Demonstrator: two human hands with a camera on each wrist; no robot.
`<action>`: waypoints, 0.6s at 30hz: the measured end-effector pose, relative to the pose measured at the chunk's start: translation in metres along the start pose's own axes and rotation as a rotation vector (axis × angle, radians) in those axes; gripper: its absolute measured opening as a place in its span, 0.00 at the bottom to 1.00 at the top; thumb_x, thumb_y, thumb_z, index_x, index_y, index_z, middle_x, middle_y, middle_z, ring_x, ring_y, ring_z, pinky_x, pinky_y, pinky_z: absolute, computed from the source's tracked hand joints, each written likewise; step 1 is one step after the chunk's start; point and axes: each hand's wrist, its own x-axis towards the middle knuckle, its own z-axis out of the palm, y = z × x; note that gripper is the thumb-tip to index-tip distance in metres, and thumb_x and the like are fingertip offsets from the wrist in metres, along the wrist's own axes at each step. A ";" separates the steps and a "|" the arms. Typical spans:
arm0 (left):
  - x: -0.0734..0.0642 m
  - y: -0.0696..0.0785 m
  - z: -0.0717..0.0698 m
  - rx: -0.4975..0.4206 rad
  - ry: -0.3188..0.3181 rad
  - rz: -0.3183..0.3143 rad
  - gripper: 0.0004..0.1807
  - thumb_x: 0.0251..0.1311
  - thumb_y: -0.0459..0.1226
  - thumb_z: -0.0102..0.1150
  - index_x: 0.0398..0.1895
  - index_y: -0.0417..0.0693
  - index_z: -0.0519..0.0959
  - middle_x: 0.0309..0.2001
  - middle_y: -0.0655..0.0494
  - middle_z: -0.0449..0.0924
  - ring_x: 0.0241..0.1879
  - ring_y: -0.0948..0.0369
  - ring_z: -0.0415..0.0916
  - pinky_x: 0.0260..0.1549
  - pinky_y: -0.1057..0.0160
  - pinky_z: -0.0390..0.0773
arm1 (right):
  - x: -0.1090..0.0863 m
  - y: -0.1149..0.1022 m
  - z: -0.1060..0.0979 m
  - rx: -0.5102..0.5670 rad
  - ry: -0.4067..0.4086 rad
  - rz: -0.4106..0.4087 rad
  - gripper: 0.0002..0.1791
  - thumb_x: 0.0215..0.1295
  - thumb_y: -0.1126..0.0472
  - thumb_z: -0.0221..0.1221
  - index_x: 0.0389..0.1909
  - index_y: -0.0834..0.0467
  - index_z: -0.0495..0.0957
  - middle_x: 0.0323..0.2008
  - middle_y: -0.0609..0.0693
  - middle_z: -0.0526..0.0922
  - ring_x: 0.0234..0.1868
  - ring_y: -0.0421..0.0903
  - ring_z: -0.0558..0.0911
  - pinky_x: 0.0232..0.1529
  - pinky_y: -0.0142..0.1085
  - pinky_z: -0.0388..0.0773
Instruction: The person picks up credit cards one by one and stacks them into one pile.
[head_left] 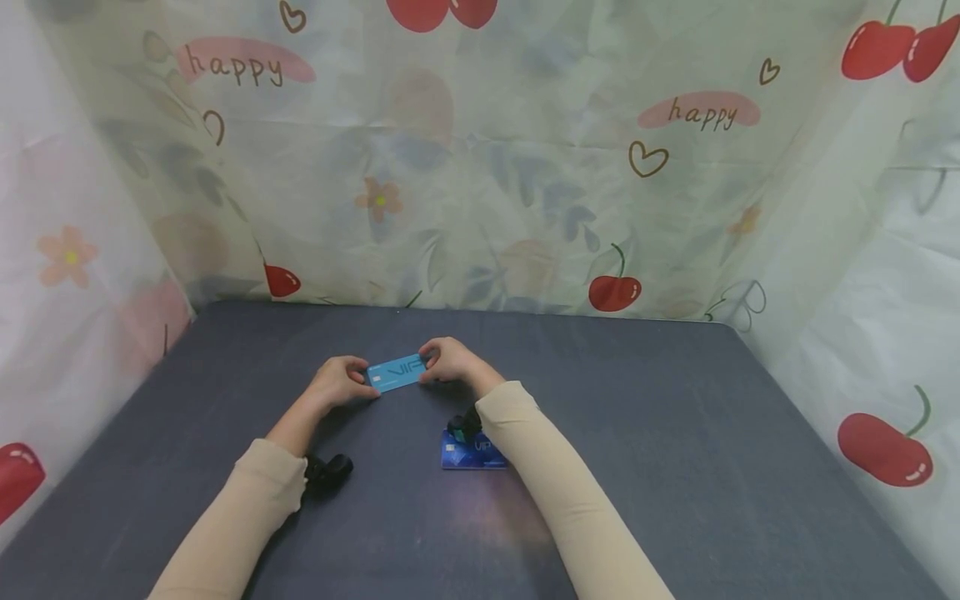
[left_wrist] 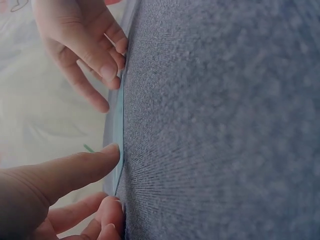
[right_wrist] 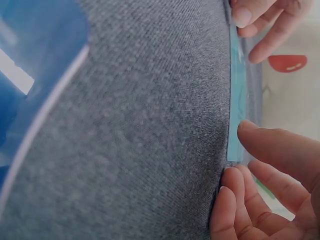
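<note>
A light blue VIP card [head_left: 396, 373] lies at or just above the dark cloth, between both hands. My left hand [head_left: 339, 383] holds its left end, thumb near the close corner and fingers near the far one. At the opposite end my right hand [head_left: 454, 364] grips the card between thumb and fingers. Both wrist views show the light blue card [right_wrist: 236, 105] edge-on, low against the cloth, with the thumbs on or against it. A darker blue VIP card [head_left: 474, 454] lies flat nearer the body, partly hidden by the right wrist camera and sleeve.
Dark grey cloth [head_left: 675, 467] covers the table. Black wrist cameras [head_left: 328, 475] sit under the forearms, the right one overhanging the darker card. A printed curtain [head_left: 480, 167] with cherries and "happy" lettering stands behind the table and along both sides.
</note>
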 end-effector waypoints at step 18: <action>0.007 0.002 0.003 0.032 0.020 -0.053 0.33 0.50 0.36 0.67 0.60 0.34 0.68 0.46 0.39 0.76 0.39 0.53 0.72 0.35 0.63 0.72 | 0.098 0.085 0.038 -0.062 0.018 -0.004 0.37 0.30 0.43 0.77 0.49 0.33 0.73 0.34 0.41 0.80 0.34 0.40 0.78 0.33 0.34 0.75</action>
